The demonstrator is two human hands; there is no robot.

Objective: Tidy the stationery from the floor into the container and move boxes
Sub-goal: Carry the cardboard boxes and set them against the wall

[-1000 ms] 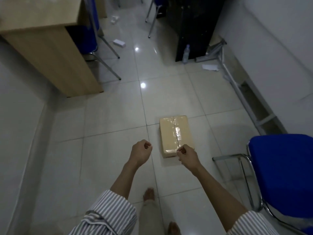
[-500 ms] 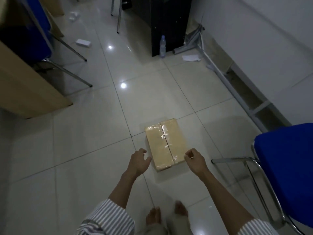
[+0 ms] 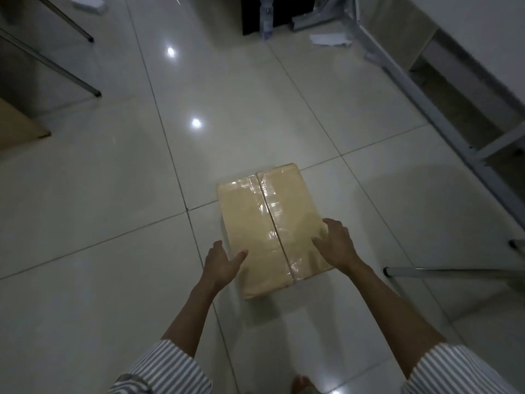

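Box [image 3: 267,226]: taped brown carton, flat on the tiled floor [image 3: 99,223], long side running away from the feet, clear tape down the middle seam.
Handling: likely stiff and flat-sided, sealed shut, so safe to tilt; weight not readable; glossy tape strip probably slick, bare cardboard the better hold.
Where to hold: the two long side faces near the close end, or fingers under the bottom edges, clear of the seam.
Left hand [image 3: 220,263]: spread open at the box's near left edge, thumb over the top face, fingers alongside the left side; clamped on nothing.
Right hand [image 3: 336,245]: spread open over the box's near right part, fingertips on or just above the top; contact not certain, nothing gripped.
Step in hand: by the look of it, closing in for a two-handed lift.
Beyond the box: water bottle [image 3: 266,22] and crumpled paper [image 3: 329,40] well past its far end; small white item [image 3: 89,2] far off to its left.
Right of the box: chair leg [image 3: 454,271] on the floor, close by; worth avoiding on the lift.
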